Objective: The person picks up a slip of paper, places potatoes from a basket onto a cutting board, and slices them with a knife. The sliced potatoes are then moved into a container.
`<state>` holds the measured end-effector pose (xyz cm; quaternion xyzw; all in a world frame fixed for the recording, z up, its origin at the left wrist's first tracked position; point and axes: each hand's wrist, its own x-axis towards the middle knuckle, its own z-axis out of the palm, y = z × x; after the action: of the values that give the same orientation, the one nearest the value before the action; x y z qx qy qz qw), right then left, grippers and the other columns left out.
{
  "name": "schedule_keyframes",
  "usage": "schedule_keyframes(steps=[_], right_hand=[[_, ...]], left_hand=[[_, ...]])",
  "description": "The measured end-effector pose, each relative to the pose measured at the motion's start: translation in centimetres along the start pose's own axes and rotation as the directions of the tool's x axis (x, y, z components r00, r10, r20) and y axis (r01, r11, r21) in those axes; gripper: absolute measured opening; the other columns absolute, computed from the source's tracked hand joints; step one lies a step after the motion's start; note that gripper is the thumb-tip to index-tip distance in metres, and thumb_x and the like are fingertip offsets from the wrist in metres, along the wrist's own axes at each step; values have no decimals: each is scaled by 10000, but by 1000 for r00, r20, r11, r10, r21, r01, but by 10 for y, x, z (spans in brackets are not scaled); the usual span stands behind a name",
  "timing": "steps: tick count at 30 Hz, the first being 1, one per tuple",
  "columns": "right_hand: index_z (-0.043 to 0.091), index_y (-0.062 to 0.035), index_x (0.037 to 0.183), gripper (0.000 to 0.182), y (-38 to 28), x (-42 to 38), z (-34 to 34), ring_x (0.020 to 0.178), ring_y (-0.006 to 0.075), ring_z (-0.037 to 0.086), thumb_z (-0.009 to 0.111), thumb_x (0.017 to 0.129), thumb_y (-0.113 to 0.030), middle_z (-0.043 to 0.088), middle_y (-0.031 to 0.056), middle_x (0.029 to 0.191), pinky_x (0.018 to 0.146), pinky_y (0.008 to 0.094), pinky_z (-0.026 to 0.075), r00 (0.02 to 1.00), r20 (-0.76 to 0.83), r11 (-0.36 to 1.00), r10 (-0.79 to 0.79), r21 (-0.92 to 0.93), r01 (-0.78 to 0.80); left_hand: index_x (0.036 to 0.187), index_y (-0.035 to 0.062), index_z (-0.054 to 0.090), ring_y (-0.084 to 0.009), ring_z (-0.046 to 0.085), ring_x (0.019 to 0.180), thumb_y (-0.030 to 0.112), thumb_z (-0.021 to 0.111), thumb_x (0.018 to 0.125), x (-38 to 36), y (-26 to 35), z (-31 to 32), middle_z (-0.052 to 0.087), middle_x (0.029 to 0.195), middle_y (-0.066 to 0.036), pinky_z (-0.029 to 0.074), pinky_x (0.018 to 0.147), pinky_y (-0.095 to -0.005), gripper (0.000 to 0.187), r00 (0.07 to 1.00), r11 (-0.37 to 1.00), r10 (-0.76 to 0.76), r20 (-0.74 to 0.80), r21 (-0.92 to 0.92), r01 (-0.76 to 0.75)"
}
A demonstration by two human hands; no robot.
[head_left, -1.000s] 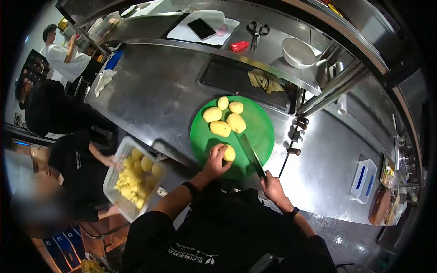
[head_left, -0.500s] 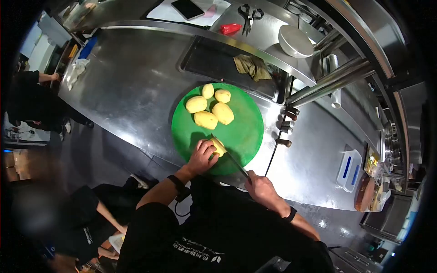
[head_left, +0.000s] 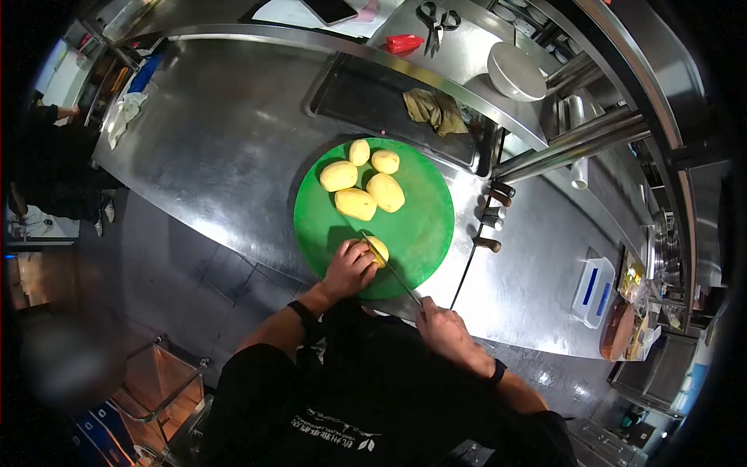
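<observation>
Potato, peeled, pale yellow: lies at the near edge of the round green cutting board, pinned under the fingers of the left hand, which is curled down over it. Knife: blade laid across the potato's right side, edge down and running back toward the person; handle clamped in the right hand, fist closed around it. Both hands sit close together at the board's near rim, the left on the board, the right just off it above the desk.

Four more peeled potatoes: grouped on the far half of the board, touching or nearly touching one another, well apart from the one being held.

Steel desk: carries the board. Beyond the board, a dark recessed tray with a crumpled cloth at its right end. Raised shelf behind holds scissors, a red item, and an upturned metal bowl. Blue-and-white container: on the desk far to the right.

Another person: stands at the left end, in dark clothing.
</observation>
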<state>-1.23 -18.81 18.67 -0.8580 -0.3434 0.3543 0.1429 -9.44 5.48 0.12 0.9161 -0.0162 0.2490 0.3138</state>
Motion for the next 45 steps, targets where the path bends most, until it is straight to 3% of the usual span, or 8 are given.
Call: schedule_keyframes(steps=[9,13,22,30,33,34,42,45], right_hand=[[517,47,1175,322,-2,15,1,763,544,691,580,1011,-223,682,346,780,689,636,547,980,149,989,134,44,-142],[453,-41,1295,381,30,34,36,814,568,680,574,1001,-251,690,345,819,729,662,525,995,71,997,64,-36,-62],[644,16,1162,361,107,64,101,713,379,656,570,1061,-322,676,224,808,646,499,499,978,-90,972,-188,129,198],[590,38,1268,412,148,70,103,832,448,687,597,1044,-307,714,291,979,767,546,536,895,-312,886,-317,239,397],[562,8,1065,186,146,60,82,504,294,668,576,1028,-174,643,158,632,494,441,540,991,-112,866,-69,486,115],[648,20,1088,214,151,66,88,806,473,725,627,961,-151,709,273,805,729,481,591,974,-215,914,-68,379,147],[522,-62,1416,526,108,22,42,770,461,704,648,926,-204,722,240,824,677,584,549,944,-214,962,-251,-159,220],[534,-50,1398,445,98,9,42,822,448,719,569,974,-179,734,228,871,740,556,558,953,-192,968,-232,-141,207]], left_hand=[[912,136,680,-282,618,1065,238,611,900,25,16,-25,647,1064,-57,478,843,-456,124,884,991,-60,463,131,-1],[1012,118,649,-344,572,1090,174,661,926,-2,-3,8,617,1196,-110,464,975,-481,103,984,993,65,-167,-84,-79],[1320,65,568,-404,478,1314,288,740,895,-14,2,21,524,1389,-182,406,1128,-523,510,995,990,-101,-17,-103,99],[1416,49,536,-408,464,1359,303,754,869,13,21,17,504,1417,-209,391,1171,-507,641,982,978,-184,40,112,178],[1326,73,586,-403,479,1261,319,767,826,17,14,11,541,1308,-185,451,1069,-512,586,955,938,-264,133,266,222],[1303,68,608,-401,493,1236,326,772,809,14,11,4,549,1297,-180,462,1039,-522,582,947,924,-288,146,302,234],[1213,62,686,-383,553,1172,351,815,757,-12,-35,-22,606,1249,-176,470,990,-538,554,802,753,-549,-236,277,597],[1174,28,685,-379,579,1161,244,779,834,13,-38,-47,629,1210,-183,476,1018,-493,413,941,830,-307,-142,444,338]])
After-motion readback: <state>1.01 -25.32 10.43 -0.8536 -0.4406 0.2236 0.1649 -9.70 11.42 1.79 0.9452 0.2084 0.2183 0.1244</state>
